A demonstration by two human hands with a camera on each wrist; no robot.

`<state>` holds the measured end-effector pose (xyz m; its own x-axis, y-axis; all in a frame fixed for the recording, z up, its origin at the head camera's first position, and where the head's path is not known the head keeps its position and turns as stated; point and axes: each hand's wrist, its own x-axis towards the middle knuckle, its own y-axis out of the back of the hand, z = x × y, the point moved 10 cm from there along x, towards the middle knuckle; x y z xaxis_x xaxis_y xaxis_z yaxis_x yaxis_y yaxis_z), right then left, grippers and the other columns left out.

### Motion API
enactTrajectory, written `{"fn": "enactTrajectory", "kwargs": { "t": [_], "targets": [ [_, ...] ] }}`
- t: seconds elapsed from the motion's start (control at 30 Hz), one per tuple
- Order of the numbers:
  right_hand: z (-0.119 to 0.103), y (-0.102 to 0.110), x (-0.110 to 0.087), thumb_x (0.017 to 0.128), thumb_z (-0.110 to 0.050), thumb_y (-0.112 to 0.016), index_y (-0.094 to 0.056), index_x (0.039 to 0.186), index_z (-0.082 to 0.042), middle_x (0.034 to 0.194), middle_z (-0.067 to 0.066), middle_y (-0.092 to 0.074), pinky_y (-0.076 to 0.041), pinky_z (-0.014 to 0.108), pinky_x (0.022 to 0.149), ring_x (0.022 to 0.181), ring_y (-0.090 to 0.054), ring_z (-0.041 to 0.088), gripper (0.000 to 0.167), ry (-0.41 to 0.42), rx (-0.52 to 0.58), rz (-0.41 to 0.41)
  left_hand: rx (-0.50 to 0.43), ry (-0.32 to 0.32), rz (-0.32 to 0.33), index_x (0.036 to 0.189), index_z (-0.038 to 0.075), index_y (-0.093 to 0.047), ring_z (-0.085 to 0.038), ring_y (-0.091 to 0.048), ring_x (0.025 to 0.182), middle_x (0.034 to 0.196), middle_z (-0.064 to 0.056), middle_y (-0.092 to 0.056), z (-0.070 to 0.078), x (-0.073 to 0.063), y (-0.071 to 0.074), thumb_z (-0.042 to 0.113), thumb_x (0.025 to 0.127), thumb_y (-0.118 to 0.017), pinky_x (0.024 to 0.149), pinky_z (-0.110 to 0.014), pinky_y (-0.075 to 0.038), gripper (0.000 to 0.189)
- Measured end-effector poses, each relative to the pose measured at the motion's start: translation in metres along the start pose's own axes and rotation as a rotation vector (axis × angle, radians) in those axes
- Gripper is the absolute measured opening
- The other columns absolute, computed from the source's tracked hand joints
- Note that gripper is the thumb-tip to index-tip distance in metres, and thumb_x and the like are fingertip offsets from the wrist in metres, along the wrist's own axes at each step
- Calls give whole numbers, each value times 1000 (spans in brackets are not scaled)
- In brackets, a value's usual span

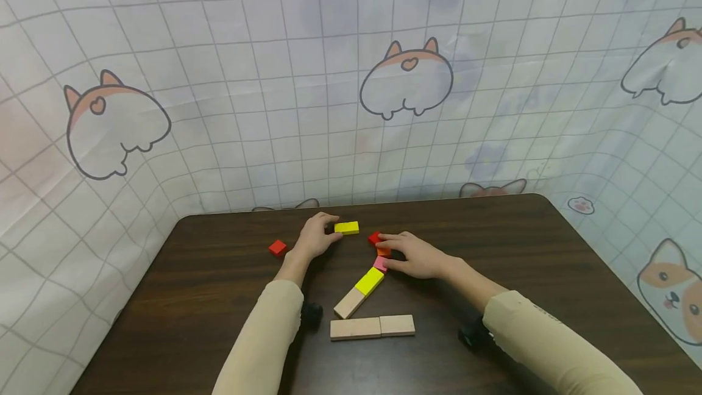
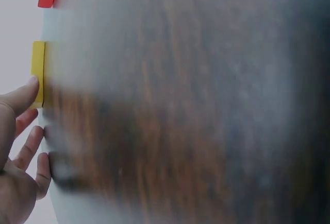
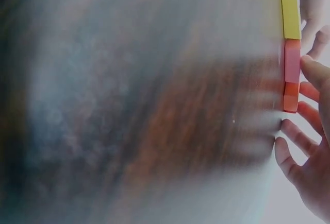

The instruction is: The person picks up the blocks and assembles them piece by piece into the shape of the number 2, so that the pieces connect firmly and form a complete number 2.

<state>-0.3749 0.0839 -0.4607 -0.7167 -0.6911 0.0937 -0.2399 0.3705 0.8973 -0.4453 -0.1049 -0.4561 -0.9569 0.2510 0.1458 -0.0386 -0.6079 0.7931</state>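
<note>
At the far side of the table, the left hand (image 1: 314, 235) holds the left end of a yellow block (image 1: 351, 228) between thumb and index finger. The left wrist view shows its thumb over that yellow block (image 2: 38, 59). The right hand (image 1: 419, 257) reaches over a bent row of blocks, fingers spread and slightly bent. Its fingertips touch the red cube (image 1: 374, 238) and orange block (image 1: 384, 252), with the thumb at the pink block (image 1: 380, 263). In the right wrist view the thumb tip meets the pink block (image 3: 292, 62), above the orange block (image 3: 291, 99).
The row continues toward the near side with a yellow block (image 1: 370, 281) and a plain wooden block (image 1: 349, 303). Two more wooden blocks (image 1: 355, 328) lie end to end in front. A separate red cube (image 1: 278, 247) sits left of the left hand. A patterned cloth (image 1: 263, 108) hangs behind the table.
</note>
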Motion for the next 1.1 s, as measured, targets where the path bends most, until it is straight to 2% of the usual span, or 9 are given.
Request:
{"fn": "enactTrajectory", "kwargs": {
  "t": [0.17,0.57,0.8,1.1],
  "targets": [
    [1,1,0,103,-35,-64,-59,146,-6,158,14,-44,-43,50,107,130,-48,33,52,-9,-3,-4,51,37,-15,135,8,-69,-37,-51,127,137,-11,-61,-2,5,-4,18,96,-76,99,-66,-40,41],
    [2,1,1,103,-35,-64,-59,146,-6,158,14,-44,-43,50,107,130,-48,34,52,-7,4,-3,59,43,-29,126,8,-73,-29,-60,112,123,-8,-65,-3,11,-7,17,95,-77,94,-55,-46,32],
    [1,1,0,103,-34,-64,-58,146,-5,158,14,-44,-43,50,107,131,-48,34,52,-11,11,-7,34,4,-50,126,6,-72,-29,-60,113,125,-9,-64,1,12,-9,17,96,-76,101,-43,-48,32],
    [2,0,0,103,-36,-64,-58,147,-6,159,13,-42,-43,50,107,131,-47,34,53,-23,9,-10,37,-86,-52,124,5,-72,-26,-59,102,122,-8,-66,15,10,-7,16,94,-78,95,-41,-49,32]
  ]
}}
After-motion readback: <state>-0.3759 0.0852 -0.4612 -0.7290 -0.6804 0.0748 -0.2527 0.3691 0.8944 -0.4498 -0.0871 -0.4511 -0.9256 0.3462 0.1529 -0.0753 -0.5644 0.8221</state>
